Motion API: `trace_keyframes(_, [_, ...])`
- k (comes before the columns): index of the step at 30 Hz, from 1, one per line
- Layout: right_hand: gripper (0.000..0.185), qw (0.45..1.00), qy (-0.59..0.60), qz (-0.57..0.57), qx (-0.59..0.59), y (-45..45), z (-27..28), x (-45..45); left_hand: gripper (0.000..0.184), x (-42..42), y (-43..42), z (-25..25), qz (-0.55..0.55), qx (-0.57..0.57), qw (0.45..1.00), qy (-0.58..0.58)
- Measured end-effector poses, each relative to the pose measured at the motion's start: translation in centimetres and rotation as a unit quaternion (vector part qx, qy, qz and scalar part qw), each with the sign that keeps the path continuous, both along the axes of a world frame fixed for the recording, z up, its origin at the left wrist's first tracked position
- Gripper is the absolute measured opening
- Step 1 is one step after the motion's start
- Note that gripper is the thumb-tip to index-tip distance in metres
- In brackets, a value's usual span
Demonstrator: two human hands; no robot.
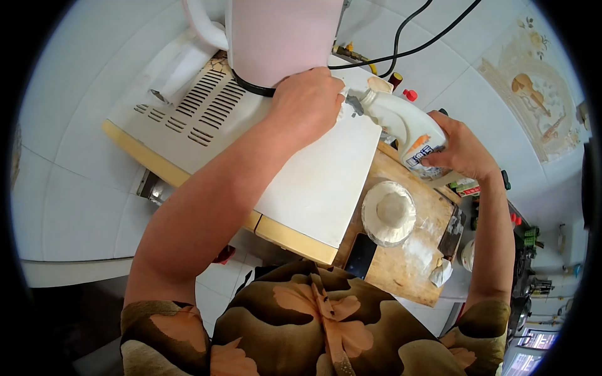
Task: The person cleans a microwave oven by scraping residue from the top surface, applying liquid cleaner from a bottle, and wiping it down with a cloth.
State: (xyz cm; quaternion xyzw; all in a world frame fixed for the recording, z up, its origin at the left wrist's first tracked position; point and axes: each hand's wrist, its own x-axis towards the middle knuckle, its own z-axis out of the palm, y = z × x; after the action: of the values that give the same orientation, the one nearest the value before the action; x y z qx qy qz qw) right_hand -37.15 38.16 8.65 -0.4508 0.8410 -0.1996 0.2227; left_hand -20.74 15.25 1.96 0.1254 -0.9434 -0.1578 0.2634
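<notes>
My right hand is wrapped round a white bottle with a printed label, tilted so that its neck points left. The bottle's neck is close to my left hand, whose fingers are curled in near the base of a pale pink kettle. Something white shows at the fingertips of my left hand, too small to name. A grey patch lies between that hand and the bottle neck. Both the kettle and my left hand are over the white vented appliance top.
Below right is a wooden board dusted with white powder, with a round white bowl holding a pale mound. A dark phone lies at the board's left edge. Black cables cross the tiled wall. Bottles with red caps stand behind.
</notes>
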Motion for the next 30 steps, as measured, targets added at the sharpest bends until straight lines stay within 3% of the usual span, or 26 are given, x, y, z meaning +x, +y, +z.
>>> trace_keyframes(10, [0.054, 0.999, -0.005, 0.015, -0.032, 0.7, -0.7, -0.3, 0.021, -0.3, -0.2, -0.2, -0.012, 0.003, 1.000, 0.025])
trace_keyframes(13, [0.055, 0.997, -0.038, 0.017, -0.072, 0.9, -1.0, -0.2, 0.022, -0.3, -0.1, -0.1, -0.032, 0.057, 0.998, -0.010])
trace_keyframes(19, [0.059, 0.989, -0.086, -0.013, -0.123, 2.2, -1.2, -0.1, 0.023, -1.2, 0.3, 0.1, -0.072, 0.024, 0.997, 0.010])
trace_keyframes(21, [0.061, 0.987, -0.096, -0.024, -0.127, 2.7, -1.4, -0.2, 0.023, -1.6, 0.9, 0.5, -0.084, -0.009, 0.995, -0.048])
trace_keyframes(27, [0.060, 0.968, -0.127, -0.019, -0.215, 3.1, -1.7, 0.2, 0.021, -2.5, 0.7, 0.5, -0.107, -0.122, 0.985, -0.064])
trace_keyframes(30, [0.062, 0.952, -0.148, -0.030, -0.267, 3.5, -1.4, 1.2, 0.020, -1.3, 0.5, 0.4, -0.125, -0.119, 0.984, -0.044])
